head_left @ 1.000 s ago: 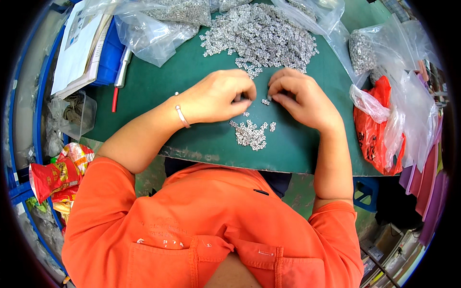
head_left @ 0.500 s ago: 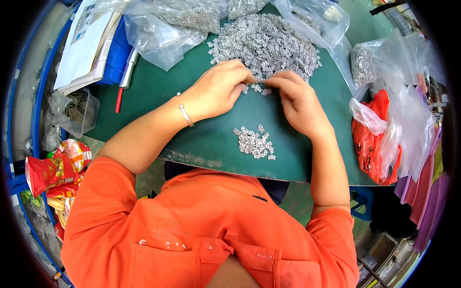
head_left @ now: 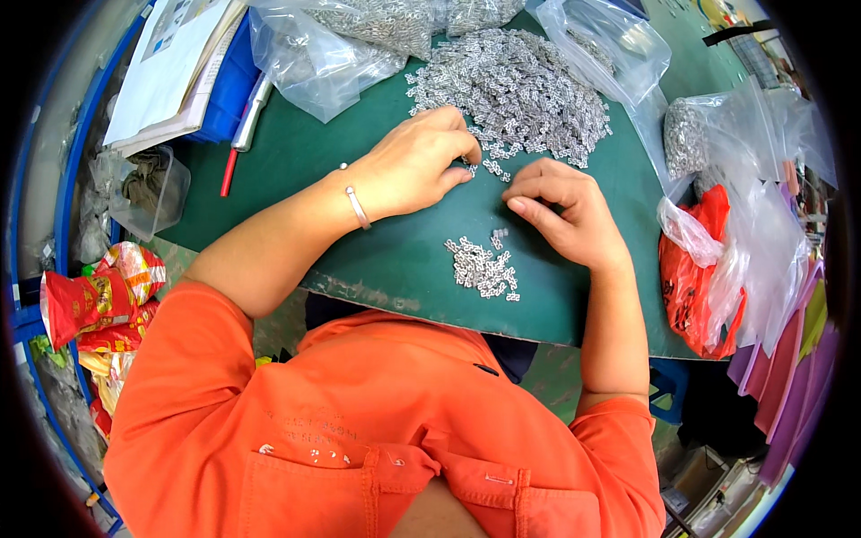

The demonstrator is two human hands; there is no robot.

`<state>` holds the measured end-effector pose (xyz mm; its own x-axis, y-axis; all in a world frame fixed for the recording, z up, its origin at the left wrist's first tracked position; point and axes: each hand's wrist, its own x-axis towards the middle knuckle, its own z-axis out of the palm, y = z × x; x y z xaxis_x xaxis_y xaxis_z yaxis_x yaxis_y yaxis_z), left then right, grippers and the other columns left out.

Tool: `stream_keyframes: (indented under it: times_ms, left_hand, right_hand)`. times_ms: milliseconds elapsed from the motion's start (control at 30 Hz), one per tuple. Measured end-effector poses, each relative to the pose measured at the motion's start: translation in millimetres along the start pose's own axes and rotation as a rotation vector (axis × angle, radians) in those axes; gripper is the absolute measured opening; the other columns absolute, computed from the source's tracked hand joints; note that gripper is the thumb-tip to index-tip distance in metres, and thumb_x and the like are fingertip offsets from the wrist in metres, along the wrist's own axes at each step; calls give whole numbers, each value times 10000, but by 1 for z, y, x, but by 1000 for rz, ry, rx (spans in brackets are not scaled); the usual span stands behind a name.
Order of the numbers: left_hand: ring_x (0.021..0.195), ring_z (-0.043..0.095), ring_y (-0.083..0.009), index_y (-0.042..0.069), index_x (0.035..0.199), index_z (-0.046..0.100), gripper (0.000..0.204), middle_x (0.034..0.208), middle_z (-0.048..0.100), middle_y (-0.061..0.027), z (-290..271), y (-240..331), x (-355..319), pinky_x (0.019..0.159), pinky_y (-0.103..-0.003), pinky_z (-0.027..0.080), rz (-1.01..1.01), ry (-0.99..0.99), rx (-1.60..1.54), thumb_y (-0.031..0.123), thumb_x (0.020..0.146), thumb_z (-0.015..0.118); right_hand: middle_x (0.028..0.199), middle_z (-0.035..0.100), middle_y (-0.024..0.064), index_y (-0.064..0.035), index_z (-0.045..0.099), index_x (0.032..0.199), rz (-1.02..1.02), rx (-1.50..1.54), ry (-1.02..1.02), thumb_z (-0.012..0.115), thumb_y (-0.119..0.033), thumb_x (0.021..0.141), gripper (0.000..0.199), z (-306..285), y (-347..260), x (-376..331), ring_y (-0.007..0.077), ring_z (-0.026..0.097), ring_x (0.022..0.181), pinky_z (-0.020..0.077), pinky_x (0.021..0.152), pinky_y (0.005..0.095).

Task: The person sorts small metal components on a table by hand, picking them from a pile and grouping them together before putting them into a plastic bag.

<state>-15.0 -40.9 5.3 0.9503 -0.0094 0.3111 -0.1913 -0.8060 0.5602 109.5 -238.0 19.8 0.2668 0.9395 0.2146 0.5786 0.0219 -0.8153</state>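
Note:
A large heap of small flat silver metal pieces (head_left: 520, 90), each bent in a wavy outline, lies on the green table. At its near edge my left hand (head_left: 417, 161) is closed, with a small metal piece (head_left: 471, 169) at its fingertips. A couple of loose pieces (head_left: 495, 169) lie between my hands. My right hand (head_left: 569, 211) hovers to the right with curled fingers, its thumb and forefinger slightly apart and nothing visible between them. Closer to me is a small pile of the same pieces (head_left: 484, 271); a blurred piece (head_left: 500, 235) shows just above it.
Clear plastic bags (head_left: 332, 72) with metal pieces surround the heap's back. Papers (head_left: 170, 81), a blue tray (head_left: 229, 99) and a red-tipped pen (head_left: 242, 134) sit left, beside a clear tub (head_left: 157, 193). At right are a red bag (head_left: 695, 269) and another filled bag (head_left: 686, 134).
My right hand has drawn back toward me and to the right, away from my left hand. A blurred piece now shows above the small pile. The view has shifted slightly.

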Motion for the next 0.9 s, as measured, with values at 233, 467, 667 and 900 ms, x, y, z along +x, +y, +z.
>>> stream_keyframes:
  times_ms: [233, 467, 667, 900]
  left_hand:
    - [762, 582, -240, 30, 918, 616, 180, 874, 553, -89, 0, -2, -1, 688, -345, 483, -24, -103, -82, 39, 749, 677]
    - [743, 585, -254, 37, 969, 617, 225, 883, 555, -94, 0, 2, -1, 676, -352, 483, -12, -39, -66, 58, 756, 689]
    - [785, 580, -282, 34, 984, 596, 203, 881, 553, -111, 3, -1, -4, 696, -364, 480, -3, 23, -73, 53, 790, 654]
    - [815, 576, -301, 24, 927, 581, 134, 876, 554, -117, 7, -8, -2, 721, -380, 473, -32, 78, -57, 45, 804, 629]
  right_hand:
    - [843, 588, 95, -33, 650, 888, -31, -424, 249, 693, -55, 744, 152, 28, 8, 15, 286, 582, 831, 482, 713, 365]
    - [789, 631, 125, -16, 664, 851, 92, -246, 380, 672, -34, 778, 76, 12, 15, 12, 269, 627, 723, 496, 656, 327]
    - [790, 643, 81, -4, 669, 857, 115, 84, -62, 669, -61, 818, 69, -11, 7, -2, 166, 613, 723, 480, 661, 282]
    - [785, 589, 84, -35, 669, 840, -31, -362, 262, 687, -34, 747, 95, 26, 10, 16, 260, 579, 749, 482, 668, 341]
